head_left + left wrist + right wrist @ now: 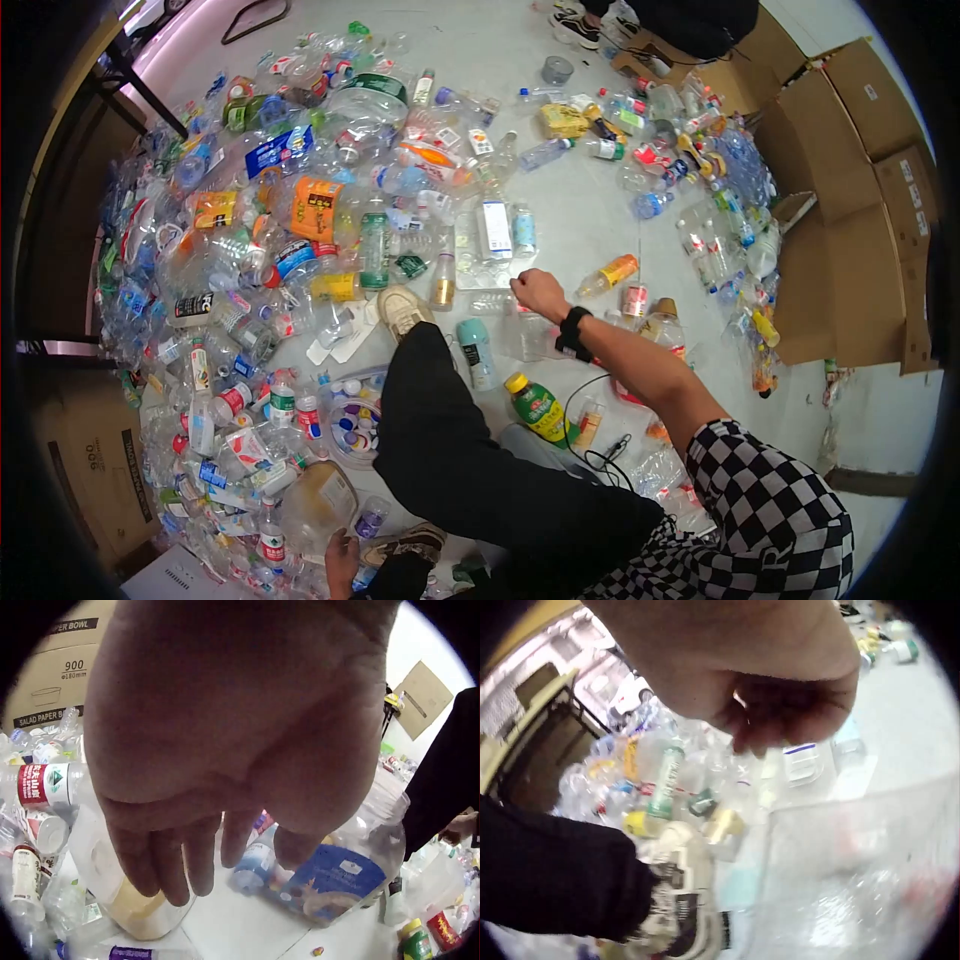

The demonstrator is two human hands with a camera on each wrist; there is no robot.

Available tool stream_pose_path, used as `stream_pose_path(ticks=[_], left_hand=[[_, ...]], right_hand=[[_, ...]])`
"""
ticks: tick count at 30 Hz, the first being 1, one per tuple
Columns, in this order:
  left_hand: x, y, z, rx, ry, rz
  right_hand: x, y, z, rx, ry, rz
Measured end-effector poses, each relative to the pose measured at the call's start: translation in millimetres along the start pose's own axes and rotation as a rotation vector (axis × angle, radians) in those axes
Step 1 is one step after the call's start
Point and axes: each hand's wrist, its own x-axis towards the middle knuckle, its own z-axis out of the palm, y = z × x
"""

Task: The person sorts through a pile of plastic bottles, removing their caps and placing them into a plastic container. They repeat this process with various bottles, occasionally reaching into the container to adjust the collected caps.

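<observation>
My left hand [343, 563] hangs low at the bottom of the head view, beside a large clear jug [318, 505] with a brownish side. In the left wrist view its fingers reach down loosely with nothing held, and a clear container with a blue label [337, 881] stands behind the thumb. Out in front of the knee, my right hand [541, 296] has its fingers curled in toward the palm, with nothing showing in them. Below it in the right wrist view is a large clear plastic container [847, 862]. A teal-capped bottle [477, 352] stands near my shoe [405, 312].
A big heap of plastic bottles [300, 210] spreads across the left, with a clear tub of caps [353, 428] at its edge. More bottles lie by the cardboard boxes [825, 190] on the right. A green-and-yellow bottle [540, 408] and a black cable [600, 458] lie by my leg.
</observation>
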Motion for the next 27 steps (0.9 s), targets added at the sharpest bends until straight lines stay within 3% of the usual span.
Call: stream_pose_path(ticks=[2,3,5,10,12,16,19,22,25,27], left_hand=[[4,3,4,0.075,0.013,-0.001],[5,4,7,0.058,0.003,-0.001],[4,6,13,0.033,0.002,-0.025],[0,19,8,0.128,-0.002,0.108],[-3,20,8,0.122,0.020,0.022],[1,1,16,0.049,0.039,-0.013],[-3,-12,14,0.108,0.048,0.059],[-1,23,3,0.164,0.074,0.120],[-7,56,-9,0.194,0.146,0.266],[-15,91,-18,0.089,0.169,0.301]], right_hand=[[34,12,16,-0.216,-0.179,-0.073],[46,18,27,-0.221,-0.188,-0.085],[59,17,48,-0.636,-0.280,-0.358],[70,-15,85,-0.770,-0.524,-0.376],[70,-28,91,-0.999,-0.619,-0.417],[70,-42,104,-1.049,-0.600,-0.316],[62,-47,91,-0.998,-0.578,-0.379],[56,-53,57,-0.867,-0.472,-0.413],[33,-88,2,-0.924,-0.406,-0.654],[11,-124,-34,-0.942,-0.256,-0.794]])
